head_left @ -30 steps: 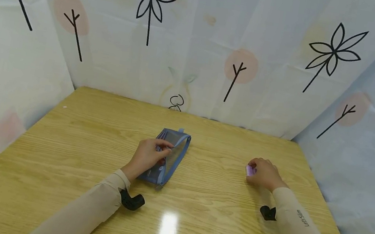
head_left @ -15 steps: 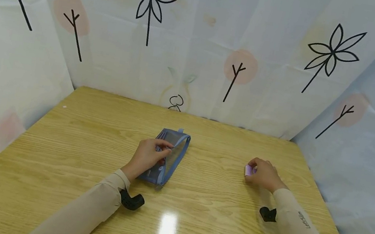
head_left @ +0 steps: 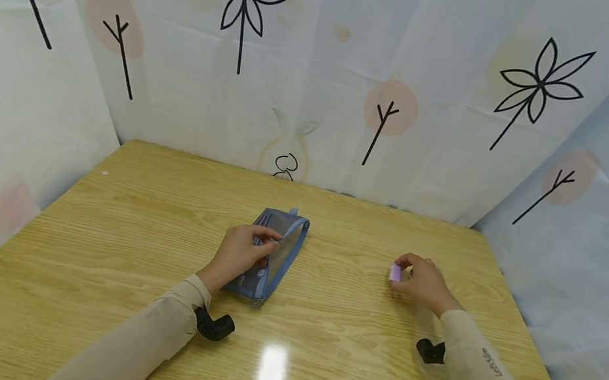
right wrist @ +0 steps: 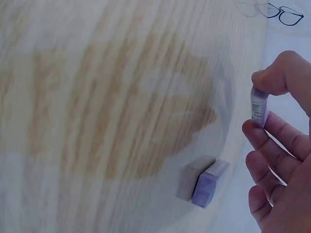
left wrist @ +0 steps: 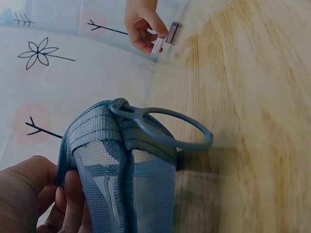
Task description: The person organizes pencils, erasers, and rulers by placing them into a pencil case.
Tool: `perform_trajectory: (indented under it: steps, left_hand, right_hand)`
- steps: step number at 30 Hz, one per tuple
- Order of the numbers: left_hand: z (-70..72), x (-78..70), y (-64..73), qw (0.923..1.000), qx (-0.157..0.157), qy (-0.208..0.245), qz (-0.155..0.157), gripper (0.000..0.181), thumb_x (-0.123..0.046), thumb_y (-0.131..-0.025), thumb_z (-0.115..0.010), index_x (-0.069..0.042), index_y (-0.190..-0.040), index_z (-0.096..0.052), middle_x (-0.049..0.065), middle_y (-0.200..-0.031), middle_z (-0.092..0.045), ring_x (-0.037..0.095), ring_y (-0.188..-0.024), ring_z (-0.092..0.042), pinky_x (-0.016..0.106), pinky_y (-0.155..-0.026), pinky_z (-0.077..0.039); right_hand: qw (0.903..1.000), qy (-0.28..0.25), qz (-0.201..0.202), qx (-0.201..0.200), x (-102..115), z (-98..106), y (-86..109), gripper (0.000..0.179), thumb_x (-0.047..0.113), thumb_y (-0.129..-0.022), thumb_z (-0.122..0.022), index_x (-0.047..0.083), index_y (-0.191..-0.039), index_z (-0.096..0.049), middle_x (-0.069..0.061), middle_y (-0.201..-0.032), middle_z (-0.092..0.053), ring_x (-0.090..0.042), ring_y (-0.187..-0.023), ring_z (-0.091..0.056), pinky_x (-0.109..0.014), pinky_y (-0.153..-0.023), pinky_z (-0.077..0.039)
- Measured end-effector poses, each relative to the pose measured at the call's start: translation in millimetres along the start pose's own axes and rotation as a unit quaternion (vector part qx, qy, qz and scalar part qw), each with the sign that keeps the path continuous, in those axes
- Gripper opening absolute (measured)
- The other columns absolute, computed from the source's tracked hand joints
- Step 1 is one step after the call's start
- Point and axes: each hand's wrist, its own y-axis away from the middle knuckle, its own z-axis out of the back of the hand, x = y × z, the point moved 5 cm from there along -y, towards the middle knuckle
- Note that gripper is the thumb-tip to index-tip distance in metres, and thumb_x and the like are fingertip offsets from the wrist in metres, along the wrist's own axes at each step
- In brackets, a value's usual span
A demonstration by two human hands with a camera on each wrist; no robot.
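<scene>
A blue mesh zip pouch (head_left: 284, 260) lies on the table with its zip side gaping. My left hand (head_left: 248, 251) pinches the pouch's edge between thumb and fingers; in the left wrist view the pouch (left wrist: 146, 179) shows a ring-shaped pull (left wrist: 177, 128) at its end. Off to the right, my right hand (head_left: 424, 282) pinches a small lilac eraser (head_left: 395, 273) between thumb and index finger, above the table. The right wrist view shows print on this eraser (right wrist: 259, 107). Below that hand a second purple block (right wrist: 208, 184) rests on the table, mostly hidden in the head view.
The wooden table (head_left: 158, 207) is bordered by white patterned curtains (head_left: 323, 73) at the back and both sides. A tiny pale scrap (head_left: 104, 173) lies near the table's left edge. Black wrist mounts (head_left: 213, 327) stick out below the sleeves.
My right hand has moved slightly left with the eraser, which now shows more clearly between its fingertips. My left hand and the pouch have stayed put.
</scene>
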Motion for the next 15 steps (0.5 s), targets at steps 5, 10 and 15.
perform_trajectory:
  steps: [5, 10, 15]
  left_hand:
    - [0.9, -1.2, -0.2, 1.0, -0.001, 0.006, -0.001, 0.019, -0.016, -0.093, -0.068, -0.011, -0.11, -0.076, 0.002, -0.08, -0.066, 0.01, -0.053, -0.065, 0.029, -0.05, -0.053]
    - [1.3, -1.6, 0.8, 0.9999, 0.001, 0.012, 0.005, 0.019, -0.016, -0.093, -0.068, -0.01, -0.11, -0.076, 0.006, -0.082, -0.067, 0.01, -0.054, -0.065, 0.029, -0.051, -0.053]
    - [1.3, -1.5, 1.5, 0.9999, -0.001, 0.014, 0.005, 0.019, -0.015, -0.093, -0.069, -0.011, -0.109, -0.076, 0.006, -0.082, -0.067, 0.011, -0.053, -0.065, 0.029, -0.05, -0.053]
  right_hand:
    - [0.9984, -0.056, -0.006, -0.01, 3.7, -4.2, 1.3, 0.043, 0.021, -0.085, -0.076, -0.001, -0.119, -0.061, -0.018, -0.115, -0.062, -0.032, -0.1, -0.053, -0.048, -0.086, -0.045]
    - [0.9957, -0.088, -0.008, -0.027, 4.1, -9.1, 3.0, 0.045, 0.023, -0.086, -0.076, 0.001, -0.122, -0.06, -0.018, -0.117, -0.06, -0.033, -0.103, -0.053, -0.046, -0.084, -0.047]
    - [0.9946, -0.096, -0.001, -0.041, 7.4, -12.6, 2.3, 0.047, 0.023, -0.087, -0.075, 0.0, -0.125, -0.059, -0.018, -0.119, -0.06, -0.031, -0.102, -0.054, -0.044, -0.083, -0.047]
